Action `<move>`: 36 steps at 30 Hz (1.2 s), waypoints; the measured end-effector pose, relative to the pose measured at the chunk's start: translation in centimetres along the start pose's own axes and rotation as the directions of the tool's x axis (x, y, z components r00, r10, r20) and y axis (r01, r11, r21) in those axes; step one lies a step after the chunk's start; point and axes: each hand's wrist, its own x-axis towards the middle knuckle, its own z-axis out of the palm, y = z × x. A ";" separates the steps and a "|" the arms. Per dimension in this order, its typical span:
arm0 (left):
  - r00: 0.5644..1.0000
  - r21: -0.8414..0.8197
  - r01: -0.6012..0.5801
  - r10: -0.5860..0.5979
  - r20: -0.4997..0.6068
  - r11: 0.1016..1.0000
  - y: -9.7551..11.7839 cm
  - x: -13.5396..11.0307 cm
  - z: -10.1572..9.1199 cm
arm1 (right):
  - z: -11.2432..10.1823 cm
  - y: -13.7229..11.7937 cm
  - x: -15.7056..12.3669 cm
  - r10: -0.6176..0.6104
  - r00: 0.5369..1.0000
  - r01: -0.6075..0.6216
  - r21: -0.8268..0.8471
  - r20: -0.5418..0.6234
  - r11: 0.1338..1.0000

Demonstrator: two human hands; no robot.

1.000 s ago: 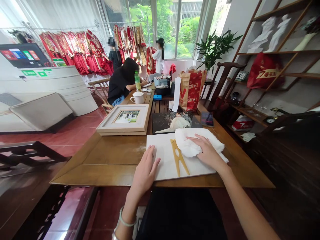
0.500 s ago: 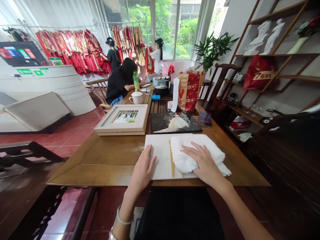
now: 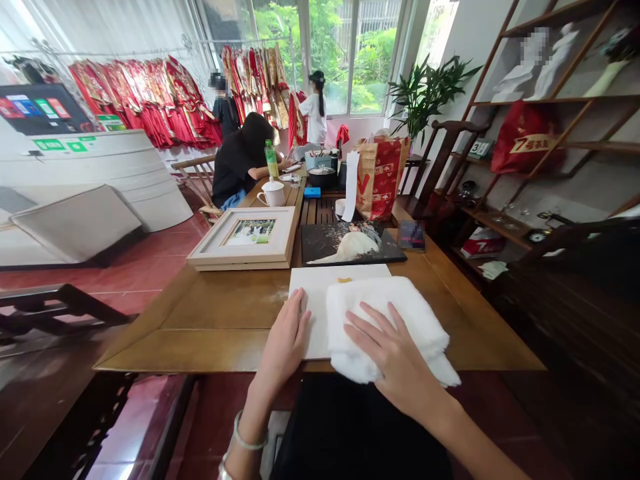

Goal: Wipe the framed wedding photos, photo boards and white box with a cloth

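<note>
A pale flat board [image 3: 313, 283] lies at the near edge of the wooden table. My left hand [image 3: 284, 337] rests along its left edge, fingers stretched out and close together. A folded white towel [image 3: 415, 303] covers the right part of the board and hangs slightly over the table's front edge. On top of it my right hand [image 3: 393, 353] lies flat, fingers spread, pressing it down. A small yellowish piece [image 3: 345, 280] peeks out just beyond the towel's far edge; anything else beneath is hidden.
Behind the board lie a dark photo panel [image 3: 353, 243] and, to its left, a framed photo [image 3: 243, 240]. A lidded white cup [image 3: 273, 194], a paper bag [image 3: 380, 177] and a black pot [image 3: 321, 177] stand farther back. A person in black [image 3: 240, 157] sits at the table's left side.
My right hand has drawn the towel toward me and a little left, over the yellowish strips that showed on the board. My left hand has stayed at the board's edge.
</note>
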 end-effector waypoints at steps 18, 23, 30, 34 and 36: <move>0.999 -0.049 0.045 -0.045 0.001 0.998 0.7 -0.2 -0.5 | -0.2 -3.1 2.7 -0.040 0.998 0.034 0.115 0.050 0.993; 0.999 -0.035 0.038 -0.038 0.007 0.999 0.6 -0.2 -0.5 | -1.1 -2.4 2.5 -0.048 0.992 0.023 0.197 0.121 0.980; 0.999 -0.049 0.045 -0.045 0.008 0.998 0.4 -0.3 -0.4 | 0.4 -2.2 6.9 0.021 0.998 -0.027 0.105 0.056 0.994; 0.998 -0.050 0.053 -0.054 -0.012 0.997 0.7 -0.2 -0.5 | -0.3 -3.4 4.7 -0.084 0.991 0.065 0.182 0.101 0.981; 0.999 -0.039 0.038 -0.039 -0.027 0.999 0.9 -0.2 -0.6 | -1.0 -3.7 3.2 -0.119 0.983 0.086 0.228 0.136 0.970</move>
